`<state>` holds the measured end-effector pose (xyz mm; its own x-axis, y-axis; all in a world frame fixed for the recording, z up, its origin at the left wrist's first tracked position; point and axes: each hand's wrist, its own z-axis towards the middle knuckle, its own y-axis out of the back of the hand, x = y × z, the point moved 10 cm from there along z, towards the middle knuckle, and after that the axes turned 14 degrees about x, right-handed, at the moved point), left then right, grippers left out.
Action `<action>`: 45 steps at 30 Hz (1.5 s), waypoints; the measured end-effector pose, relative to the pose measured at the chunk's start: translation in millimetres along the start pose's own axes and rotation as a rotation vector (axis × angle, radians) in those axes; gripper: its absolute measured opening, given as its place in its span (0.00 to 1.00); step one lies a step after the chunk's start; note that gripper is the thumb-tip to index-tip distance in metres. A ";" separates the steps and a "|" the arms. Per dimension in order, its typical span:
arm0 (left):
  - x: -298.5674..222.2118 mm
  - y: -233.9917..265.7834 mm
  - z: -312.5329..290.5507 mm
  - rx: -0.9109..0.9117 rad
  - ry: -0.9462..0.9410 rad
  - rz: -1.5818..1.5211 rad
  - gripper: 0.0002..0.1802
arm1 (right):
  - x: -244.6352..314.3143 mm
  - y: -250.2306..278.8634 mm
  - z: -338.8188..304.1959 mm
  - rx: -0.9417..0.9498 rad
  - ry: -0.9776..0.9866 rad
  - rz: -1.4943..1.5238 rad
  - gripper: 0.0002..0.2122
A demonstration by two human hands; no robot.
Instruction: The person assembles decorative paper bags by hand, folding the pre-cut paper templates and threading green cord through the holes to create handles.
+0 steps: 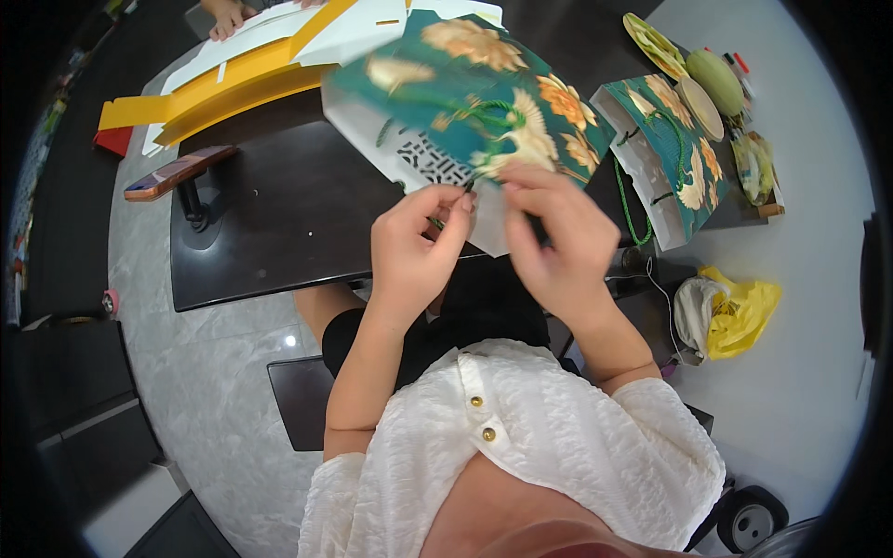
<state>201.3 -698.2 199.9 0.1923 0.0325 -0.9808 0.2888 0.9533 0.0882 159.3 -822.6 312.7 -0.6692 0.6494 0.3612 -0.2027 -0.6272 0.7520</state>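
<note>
A green paper gift bag printed with orange flowers and cranes lies at a slant on the dark table, its white inner edge toward me. My left hand is at that edge, thumb and forefinger pinched on a green cord that the fingers mostly cover. Just to its right, my right hand hovers by the bag with its fingertips together, slightly blurred. Whether anything is between them is hidden. A second matching bag with a green cord handle lies on the right.
Yellow and white folded card pieces cover the far left of the dark table. A phone stands on a holder there. Another person's hand rests on the card. At right are a green melon and, lower down, a yellow plastic bag.
</note>
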 end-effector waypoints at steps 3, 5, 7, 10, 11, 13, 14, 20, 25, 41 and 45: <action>-14.5 -1.3 -7.1 -0.005 -0.113 0.085 0.08 | -5.6 25.8 0.6 -0.195 -0.022 0.051 0.08; -43.0 -9.3 -12.7 0.031 -0.311 0.277 0.18 | -8.7 25.3 5.3 -0.134 -0.029 -0.008 0.08; -66.1 -8.1 -20.8 0.007 -0.455 0.364 0.25 | -14.5 30.6 7.4 -0.129 -0.041 -0.050 0.08; -69.9 32.5 -41.0 -0.307 -0.488 0.362 0.17 | -31.9 87.3 5.5 -0.445 -0.030 0.057 0.05; -63.3 42.3 -41.6 -0.327 -0.426 0.333 0.15 | -36.8 110.1 5.7 -0.569 -0.024 0.127 0.05; -48.4 60.6 -40.6 -0.384 -0.332 0.320 0.13 | -45.9 157.0 -5.0 -0.762 -0.128 0.015 0.05; -43.0 69.9 -41.3 -0.416 -0.297 0.354 0.12 | -57.6 173.5 -11.6 -0.847 -0.168 0.051 0.05; -24.6 95.1 -45.1 -0.480 -0.195 0.530 0.09 | -57.5 237.3 -27.5 -0.950 -0.019 -0.272 0.03; -21.4 89.5 -38.6 -0.428 -0.132 0.543 0.07 | -104.1 233.3 -48.7 -0.596 -0.097 -0.645 0.06; -20.0 79.2 -33.0 -0.394 -0.080 0.642 0.06 | -133.1 151.4 -54.2 -0.406 -0.251 -0.722 0.07; -20.5 77.8 -32.3 -0.382 -0.060 0.697 0.07 | -117.4 85.4 18.3 -0.315 -0.133 -0.359 0.06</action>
<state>189.5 -615.1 221.3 0.2640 0.6533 -0.7096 -0.2560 0.7567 0.6015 233.6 -944.5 344.5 -0.4243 0.8848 0.1928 -0.6237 -0.4399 0.6461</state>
